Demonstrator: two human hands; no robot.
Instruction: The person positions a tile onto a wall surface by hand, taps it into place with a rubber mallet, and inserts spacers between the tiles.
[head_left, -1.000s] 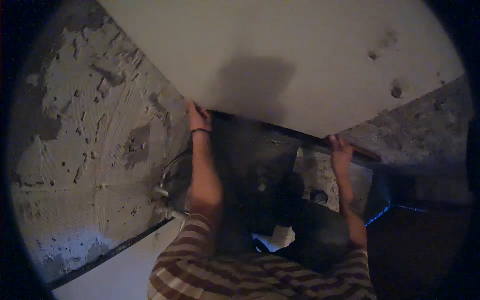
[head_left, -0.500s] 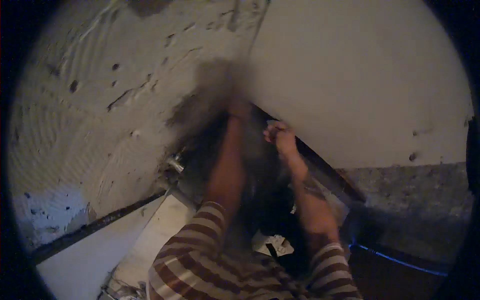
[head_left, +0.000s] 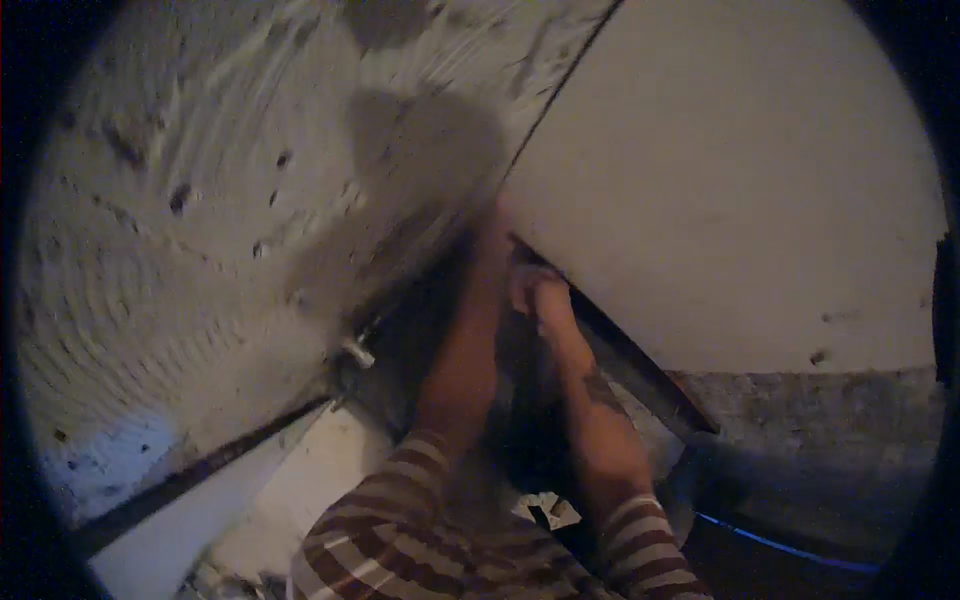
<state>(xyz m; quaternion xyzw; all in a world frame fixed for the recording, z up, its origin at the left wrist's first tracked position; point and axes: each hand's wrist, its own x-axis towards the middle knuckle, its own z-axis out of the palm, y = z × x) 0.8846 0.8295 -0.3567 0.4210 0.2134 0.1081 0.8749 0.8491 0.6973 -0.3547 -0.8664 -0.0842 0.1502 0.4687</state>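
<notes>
Both my arms, in striped sleeves, reach forward to the corner between two walls. My left hand [head_left: 493,222] is up at the corner seam, dim and smeared, so its fingers cannot be made out. My right hand [head_left: 538,292] is a little lower and to the right, beside the dark lower edge [head_left: 610,345] of a smooth pale panel [head_left: 740,200]. Its fingers are curled in; whatever they hold, if anything, is hidden. To the left is a rough wall [head_left: 230,210] with ridged, combed mortar and several small holes.
A small metal pipe fitting [head_left: 357,352] sticks out at the rough wall's lower edge. Below it lies a pale board [head_left: 320,460]. A grey rough strip [head_left: 820,400] runs under the panel, with a blue-lit edge [head_left: 790,540] lower right. Crumpled pale material [head_left: 550,508] lies between my arms.
My right hand has moved left, closer to my left hand and the corner. The view has shifted, and the shadow on the rough wall shows larger and more clearly.
</notes>
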